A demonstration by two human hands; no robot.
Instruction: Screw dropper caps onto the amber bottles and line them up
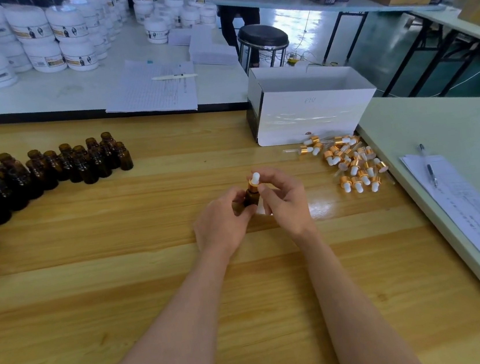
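A: Where is the bottle that is being worked on?

B: Over the middle of the wooden table (154, 283), between both hands. The left hand (222, 223) wraps thumb and curled fingers round the amber bottle (252, 196), a small cylinder of dark brown glass. The right hand (286, 203) pinches the dropper cap (254, 179) at its shiny gold collar, and the rounded white rubber bulb stands up above the fingertips. I cannot tell whether the base touches the wood.

A: And the rest of the stock?

B: The uncapped bottles (49, 169) stand upright and packed together at the far left, with open mouths and ribbed necks. The loose caps (351, 165) lie in a heap to the right, with gold rings, white bulbs and thin clear pipettes. They are just in front of a glossy white box (312, 112) with an open top.

A: What are the surfaces like?

B: The table is varnished, with yellow planks, streaky grain and a glare patch near the right hand. A smooth pale green table (437, 127) butts against its right edge. It carries a printed sheet (472, 213) with a pen (428, 169) lying on it.

A: Any writing you can read?

B: None. The box has a faint handwritten mark, too pale to read. The squat white jars (34, 40) stacked at the back wear labels with a small dark figure, but the lettering is too small. A lined pad (155, 89) is blurred as well.
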